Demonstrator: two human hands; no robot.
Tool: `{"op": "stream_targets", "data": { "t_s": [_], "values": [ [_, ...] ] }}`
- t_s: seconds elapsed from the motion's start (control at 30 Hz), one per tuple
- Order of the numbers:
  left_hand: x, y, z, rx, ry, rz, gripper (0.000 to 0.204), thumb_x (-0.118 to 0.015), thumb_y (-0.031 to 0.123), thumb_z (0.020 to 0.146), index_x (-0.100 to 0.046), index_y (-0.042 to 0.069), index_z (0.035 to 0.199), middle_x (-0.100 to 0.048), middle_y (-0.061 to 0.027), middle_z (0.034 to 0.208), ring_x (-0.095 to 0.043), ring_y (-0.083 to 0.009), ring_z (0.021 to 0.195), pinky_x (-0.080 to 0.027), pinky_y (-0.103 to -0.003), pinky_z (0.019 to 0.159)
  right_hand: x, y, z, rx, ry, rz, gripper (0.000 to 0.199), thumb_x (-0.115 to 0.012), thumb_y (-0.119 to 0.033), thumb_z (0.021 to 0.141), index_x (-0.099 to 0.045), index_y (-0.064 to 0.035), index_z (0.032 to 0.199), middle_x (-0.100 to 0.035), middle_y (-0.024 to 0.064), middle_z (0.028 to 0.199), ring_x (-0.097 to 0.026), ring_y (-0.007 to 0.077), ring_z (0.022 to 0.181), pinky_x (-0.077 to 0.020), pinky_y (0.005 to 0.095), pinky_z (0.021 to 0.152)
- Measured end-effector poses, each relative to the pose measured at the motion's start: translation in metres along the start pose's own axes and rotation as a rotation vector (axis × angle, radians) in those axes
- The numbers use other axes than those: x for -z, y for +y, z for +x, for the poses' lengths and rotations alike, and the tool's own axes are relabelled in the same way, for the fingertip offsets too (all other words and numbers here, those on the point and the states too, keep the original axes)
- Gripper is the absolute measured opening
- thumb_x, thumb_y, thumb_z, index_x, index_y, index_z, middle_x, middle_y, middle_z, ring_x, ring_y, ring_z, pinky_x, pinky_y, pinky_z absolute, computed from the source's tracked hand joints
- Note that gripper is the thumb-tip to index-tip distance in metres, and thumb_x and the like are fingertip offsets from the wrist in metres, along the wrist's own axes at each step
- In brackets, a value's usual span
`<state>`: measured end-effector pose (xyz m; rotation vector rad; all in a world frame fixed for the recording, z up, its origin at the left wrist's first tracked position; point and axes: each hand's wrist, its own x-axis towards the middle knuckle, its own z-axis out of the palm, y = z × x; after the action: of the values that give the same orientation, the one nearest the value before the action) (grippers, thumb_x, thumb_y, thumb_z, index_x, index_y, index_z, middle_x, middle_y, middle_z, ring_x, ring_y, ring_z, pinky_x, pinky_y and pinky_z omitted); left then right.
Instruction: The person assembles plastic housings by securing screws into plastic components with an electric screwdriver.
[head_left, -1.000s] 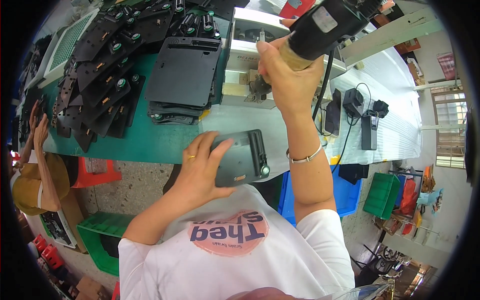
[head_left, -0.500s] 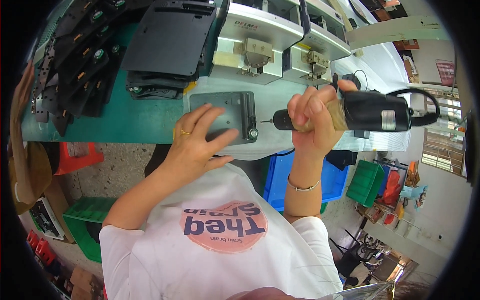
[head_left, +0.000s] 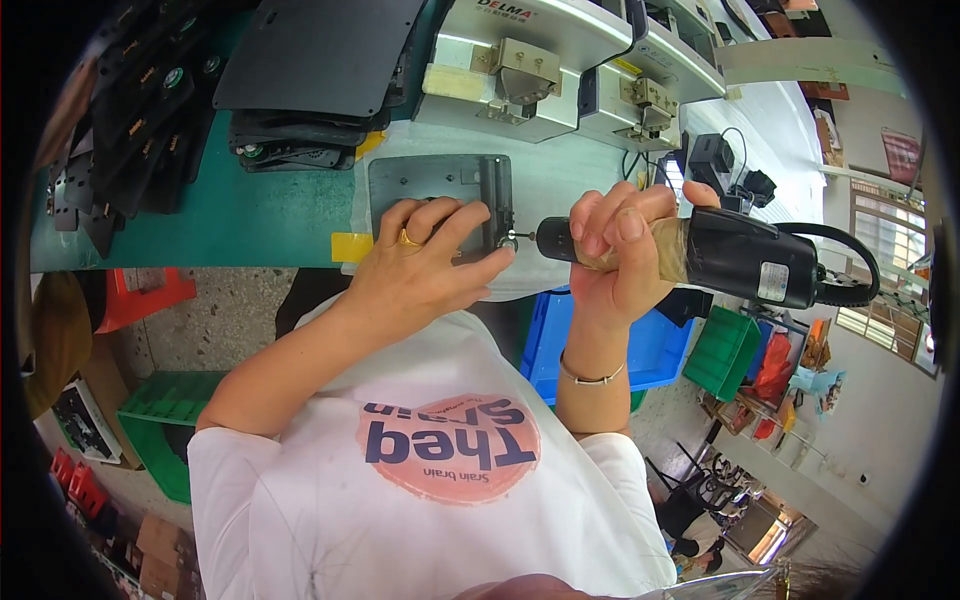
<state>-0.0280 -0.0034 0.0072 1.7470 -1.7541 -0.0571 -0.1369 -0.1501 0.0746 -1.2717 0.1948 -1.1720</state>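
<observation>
Right hand [head_left: 612, 250] grip is clamped around the black electric screwdriver [head_left: 700, 252], bit tip touching a screw at the right edge of the grey metal plate [head_left: 440, 185]; left hand [head_left: 425, 265] lies flat on that plate, fingers spread, pinning it to the counter [head_left: 250, 215] just left of the bit. Best to keep the driver square to the screw and the plate pressed down firmly. Black panel stack [head_left: 300, 90] sits beyond the plate, grey fixtures [head_left: 530, 60] behind the driver.
</observation>
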Motion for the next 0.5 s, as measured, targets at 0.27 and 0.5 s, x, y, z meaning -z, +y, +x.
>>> {"op": "stream_targets", "data": {
  "t_s": [0.27, 0.5],
  "values": [
    [0.001, 0.000, -0.001, 0.021, -0.019, -0.021, 0.051, -0.081, 0.028, 0.062, -0.066, 0.031, 0.111, -0.048, -0.0037, 0.126, -0.043, -0.0249, 0.119, -0.032, -0.045, 0.096, 0.000, 0.004, -0.003, -0.028, -0.003, -0.020, 0.051, -0.064, 0.002, 0.086, -0.039, -0.0096, 0.129, -0.051, 0.0029, 0.069, -0.046, 0.0129, 0.049, -0.0457, 0.0308, 0.048],
    [0.000, -0.002, -0.001, 0.018, -0.028, -0.025, 0.048, -0.079, 0.026, 0.065, -0.067, 0.030, 0.111, -0.049, -0.0049, 0.123, -0.045, -0.0263, 0.117, -0.036, -0.046, 0.093, -0.011, 0.004, -0.003, -0.017, -0.200, -0.310, 0.068, -0.072, 0.003, 0.080, -0.035, -0.0145, 0.135, -0.049, 0.0017, 0.069, -0.047, 0.0141, 0.052, -0.0441, 0.0309, 0.049]
  ]
}}
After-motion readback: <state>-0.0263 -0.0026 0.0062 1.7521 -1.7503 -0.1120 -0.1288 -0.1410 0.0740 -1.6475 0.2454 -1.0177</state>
